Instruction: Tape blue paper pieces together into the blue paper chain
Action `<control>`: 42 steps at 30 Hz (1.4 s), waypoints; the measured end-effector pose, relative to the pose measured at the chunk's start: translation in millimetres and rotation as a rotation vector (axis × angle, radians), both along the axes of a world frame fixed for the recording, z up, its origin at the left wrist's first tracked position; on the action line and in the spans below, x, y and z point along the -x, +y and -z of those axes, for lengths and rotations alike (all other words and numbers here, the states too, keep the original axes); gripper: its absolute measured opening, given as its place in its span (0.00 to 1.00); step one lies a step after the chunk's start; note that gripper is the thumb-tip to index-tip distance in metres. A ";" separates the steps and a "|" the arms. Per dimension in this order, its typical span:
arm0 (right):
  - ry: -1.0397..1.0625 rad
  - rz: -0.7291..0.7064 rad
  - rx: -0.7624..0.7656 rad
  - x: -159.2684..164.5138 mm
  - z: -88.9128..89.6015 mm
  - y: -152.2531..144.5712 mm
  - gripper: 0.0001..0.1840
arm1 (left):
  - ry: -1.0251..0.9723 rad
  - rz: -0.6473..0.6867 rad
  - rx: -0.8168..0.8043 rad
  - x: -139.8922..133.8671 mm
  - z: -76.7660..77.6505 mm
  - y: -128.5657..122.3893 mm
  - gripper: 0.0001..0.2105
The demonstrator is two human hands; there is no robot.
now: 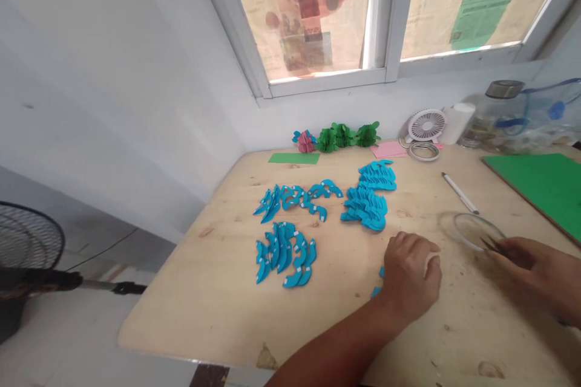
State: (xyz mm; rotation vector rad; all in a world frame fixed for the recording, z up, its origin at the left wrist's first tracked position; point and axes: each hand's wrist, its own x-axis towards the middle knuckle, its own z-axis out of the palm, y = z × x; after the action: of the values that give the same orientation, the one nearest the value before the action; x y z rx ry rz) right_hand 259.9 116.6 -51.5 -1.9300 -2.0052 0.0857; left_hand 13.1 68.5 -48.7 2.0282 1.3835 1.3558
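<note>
My left hand (411,275) rests on the wooden table, its fingers loosely curled and its thumb a little apart from the index finger. Nothing shows between them. Blue paper pieces (377,291) stick out beside its wrist, partly covered. On the right, my right hand (538,269) is closed around a dark tool with two thin pointed tips (491,246); its handle is hidden in the palm. By those tips is a pale, thin ring like a tape roll (458,231), slightly blurred.
Curved blue paper pieces with small white patches (299,260) lie in groups. Folded blue pieces (365,208) form two stacks. Behind are green paper shapes (342,136), a tape roll (424,151), a small fan (426,126) and a jar (497,112). A pen (460,193) lies near a green board (542,187).
</note>
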 end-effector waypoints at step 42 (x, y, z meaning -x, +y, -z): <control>1.285 -0.393 0.422 96.3 -43.6 4.2 0.15 | -0.825 0.103 0.515 18.4 -11.1 8.4 0.08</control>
State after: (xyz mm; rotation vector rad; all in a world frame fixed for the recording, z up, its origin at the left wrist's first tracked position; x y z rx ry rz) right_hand 163.7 120.8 -7.9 -1.0247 -1.3872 1.4953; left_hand -5.3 76.9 -37.6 1.0052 1.0589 1.3658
